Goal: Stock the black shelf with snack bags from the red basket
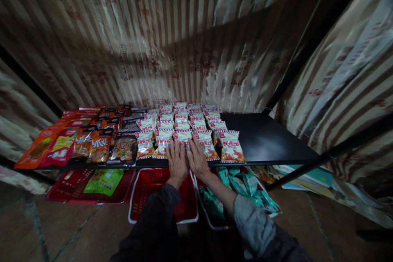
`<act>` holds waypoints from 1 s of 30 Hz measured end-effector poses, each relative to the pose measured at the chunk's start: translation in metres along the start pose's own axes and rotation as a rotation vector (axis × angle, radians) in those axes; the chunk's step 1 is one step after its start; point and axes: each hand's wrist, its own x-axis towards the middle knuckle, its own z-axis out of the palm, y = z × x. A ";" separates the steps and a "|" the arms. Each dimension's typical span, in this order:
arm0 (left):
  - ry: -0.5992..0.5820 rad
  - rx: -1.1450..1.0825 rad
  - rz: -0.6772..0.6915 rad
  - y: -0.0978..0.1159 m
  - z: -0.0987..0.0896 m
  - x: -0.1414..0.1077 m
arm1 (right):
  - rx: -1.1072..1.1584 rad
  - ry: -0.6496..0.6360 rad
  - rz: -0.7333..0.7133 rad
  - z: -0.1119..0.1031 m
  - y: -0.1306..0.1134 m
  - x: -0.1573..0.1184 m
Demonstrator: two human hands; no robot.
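Observation:
Several rows of small white and red snack bags (163, 139) stand on a black shelf (267, 137). My left hand (177, 161) and my right hand (198, 159) lie side by side against one front snack bag (183, 135) near the middle. Fingers on both hands are stretched out, and neither hand grips anything. The lower part of that bag is hidden behind my fingers. To the right of my right hand stand another front bag (208, 144) and the row's end bag (231, 147), which leans slightly.
Left on the shelf are dark potato-chip bags (123, 147), orange-black bags (100, 145) and orange-red packets (43, 143). Below stand a red basket (132, 206), another with a green bag (104, 182), and a third with teal bags (242, 182). A black post (307, 49) rises at right.

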 end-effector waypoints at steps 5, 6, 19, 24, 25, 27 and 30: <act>0.101 0.043 -0.238 -0.053 -0.026 0.026 | 0.150 -0.111 0.048 0.038 -0.036 0.015; 0.122 0.051 -0.296 -0.065 -0.030 0.030 | 0.170 -0.115 0.069 0.046 -0.042 0.019; 0.138 -0.084 -0.299 -0.129 -0.028 0.037 | 0.121 -0.009 0.201 0.098 -0.052 0.033; 0.131 -0.083 -0.262 -0.130 -0.025 0.040 | 0.082 0.020 0.162 0.101 -0.051 0.032; 0.123 -0.071 -0.268 -0.131 -0.026 0.040 | 0.066 0.023 0.149 0.100 -0.052 0.031; 0.105 -0.044 -0.286 -0.131 -0.027 0.040 | 0.025 0.025 0.105 0.098 -0.055 0.031; 0.086 -0.029 -0.351 -0.132 -0.031 0.041 | -0.028 0.009 0.003 0.092 -0.063 0.036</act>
